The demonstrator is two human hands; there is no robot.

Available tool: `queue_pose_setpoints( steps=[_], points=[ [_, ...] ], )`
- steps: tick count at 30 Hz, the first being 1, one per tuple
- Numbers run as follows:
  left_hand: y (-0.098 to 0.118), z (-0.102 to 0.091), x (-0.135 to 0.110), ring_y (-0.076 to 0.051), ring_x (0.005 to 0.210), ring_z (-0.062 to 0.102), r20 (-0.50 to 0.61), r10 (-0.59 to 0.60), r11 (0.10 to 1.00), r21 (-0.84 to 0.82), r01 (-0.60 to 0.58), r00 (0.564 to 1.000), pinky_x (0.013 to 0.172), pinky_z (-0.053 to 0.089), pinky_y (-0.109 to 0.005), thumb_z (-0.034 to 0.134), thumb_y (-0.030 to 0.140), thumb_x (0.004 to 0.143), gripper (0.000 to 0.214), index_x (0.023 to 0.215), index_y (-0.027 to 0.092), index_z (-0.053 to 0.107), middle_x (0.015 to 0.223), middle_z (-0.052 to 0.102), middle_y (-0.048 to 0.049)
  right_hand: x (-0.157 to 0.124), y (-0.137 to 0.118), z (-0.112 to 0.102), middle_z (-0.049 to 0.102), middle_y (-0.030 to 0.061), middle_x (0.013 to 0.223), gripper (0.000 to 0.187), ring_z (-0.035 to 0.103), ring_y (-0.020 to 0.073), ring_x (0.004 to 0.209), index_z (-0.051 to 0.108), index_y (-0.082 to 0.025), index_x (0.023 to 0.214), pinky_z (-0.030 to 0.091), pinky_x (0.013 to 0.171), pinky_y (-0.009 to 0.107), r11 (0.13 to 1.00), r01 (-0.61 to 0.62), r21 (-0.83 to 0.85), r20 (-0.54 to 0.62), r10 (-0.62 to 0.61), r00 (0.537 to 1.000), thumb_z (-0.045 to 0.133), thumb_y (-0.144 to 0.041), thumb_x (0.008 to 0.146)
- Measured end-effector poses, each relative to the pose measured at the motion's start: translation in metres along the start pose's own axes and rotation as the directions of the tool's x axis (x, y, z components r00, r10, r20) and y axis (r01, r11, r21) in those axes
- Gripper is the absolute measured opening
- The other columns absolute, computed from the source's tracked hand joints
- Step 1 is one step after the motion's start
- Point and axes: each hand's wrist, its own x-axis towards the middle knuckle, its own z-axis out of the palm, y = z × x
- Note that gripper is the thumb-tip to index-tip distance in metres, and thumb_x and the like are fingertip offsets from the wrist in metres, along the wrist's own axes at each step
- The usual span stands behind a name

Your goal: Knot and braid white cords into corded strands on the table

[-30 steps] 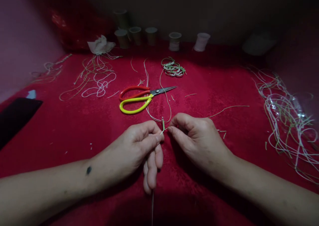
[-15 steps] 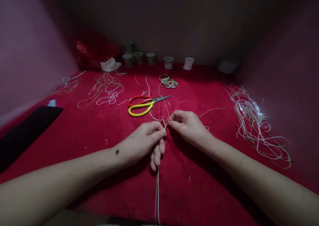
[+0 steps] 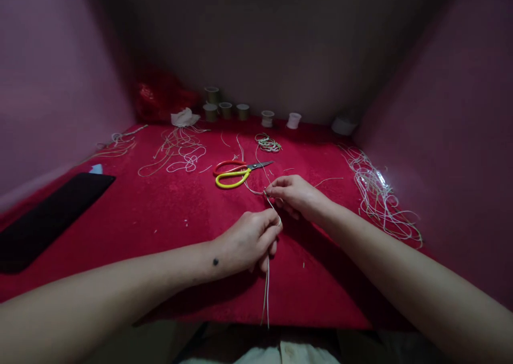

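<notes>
My left hand (image 3: 256, 241) is closed, pinching pale cords (image 3: 268, 289) that hang from it past the table's front edge. One light strand runs taut from its fingertips up to my right hand (image 3: 292, 194). The right fingers are pinched together on the upper part of the same cords, around a small spot that looks like a knot, mostly covered by the fingertips. From there thin cord ends lead away across the red cloth. Just beyond the hands lie scissors (image 3: 244, 172) with one red and one yellow handle, blades pointing right.
Spools (image 3: 242, 112) stand along the back wall. Loose cords (image 3: 380, 193) lie tangled at the right, and more cords (image 3: 188, 149) at the left by a white cloth (image 3: 185, 117). A knotted bundle (image 3: 268, 143) sits behind the scissors. At far left rests a black flat object (image 3: 60, 219).
My left hand has drawn down and toward the right, away from the knot, stretching the cord. My right hand has closed over the knot. The view has shifted, showing the table's front edge.
</notes>
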Motion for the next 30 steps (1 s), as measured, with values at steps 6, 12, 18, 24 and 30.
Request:
queue_pose_setpoints(
  steps=[6, 12, 18, 24, 30],
  points=[
    [0.003, 0.0, -0.001, -0.008, 0.035, 0.05, -0.011, 0.057, 0.997, 0.051, -0.056, 0.998, 0.03, 0.031, -0.015, 0.036, 0.035, 0.088, 0.023, 0.074, 0.018, 0.041, 0.051, 0.052, 0.004, 0.002, -0.011, 0.011, 0.044, -0.0044, 0.042, 0.017, 0.034, 0.005, 0.026, 0.049, -0.016, 0.061, 0.023, 0.027, 0.019, 0.983, -0.057, -0.174, -0.029, 0.053, 0.998, 0.057, -0.024, 0.073],
    [0.007, 0.0, -0.005, -0.009, 0.036, 0.051, -0.037, 0.12, 0.985, 0.126, -0.114, 0.992, 0.034, 0.033, -0.017, 0.035, 0.033, 0.089, 0.024, 0.072, 0.018, 0.044, 0.046, 0.051, 0.0042, 0.001, -0.014, 0.016, 0.041, -0.0048, 0.038, 0.017, 0.035, 0.0072, 0.026, 0.047, -0.017, 0.06, 0.024, 0.03, 0.02, 0.958, -0.067, -0.277, -0.088, 0.044, 0.995, 0.051, -0.022, 0.076],
    [0.004, -0.055, 0.01, -0.015, 0.071, 0.057, -0.324, 0.431, 0.739, 0.662, -0.124, 0.842, 0.068, 0.044, -0.028, 0.041, 0.029, 0.087, 0.02, 0.084, 0.016, 0.057, 0.079, 0.063, -0.0061, 0.006, -0.008, 0.014, 0.049, -0.0022, 0.048, 0.009, 0.044, 0.0075, 0.041, 0.054, -0.015, 0.065, 0.031, 0.044, 0.02, 0.879, 0.069, -0.472, -0.147, -0.156, 0.977, 0.049, -0.013, 0.073],
    [-0.017, -0.116, 0.033, -0.025, 0.087, 0.053, -0.383, 0.408, 0.41, 0.888, 0.209, 0.829, 0.078, 0.041, -0.037, 0.042, 0.021, 0.084, 0.024, 0.096, 0.009, 0.059, 0.092, 0.061, -0.0153, 0.007, 0.003, 0.013, 0.059, 0.0017, 0.061, 0.012, 0.049, 0.0097, 0.055, 0.059, -0.014, 0.068, 0.033, 0.054, 0.02, 0.816, 0.19, -0.545, -0.14, -0.312, 0.94, 0.049, -0.016, 0.075],
    [-0.017, -0.102, 0.039, -0.025, 0.089, 0.052, -0.338, 0.375, 0.273, 0.93, 0.246, 0.863, 0.08, 0.038, -0.037, 0.034, 0.021, 0.09, 0.03, 0.093, 0.009, 0.061, 0.093, 0.059, -0.0173, 0.007, 0.014, 0.016, 0.064, 0.0049, 0.068, 0.02, 0.054, 0.0128, 0.062, 0.062, -0.015, 0.072, 0.036, 0.059, 0.022, 0.785, 0.225, -0.578, -0.179, -0.391, 0.903, 0.048, -0.026, 0.08]
  ],
)
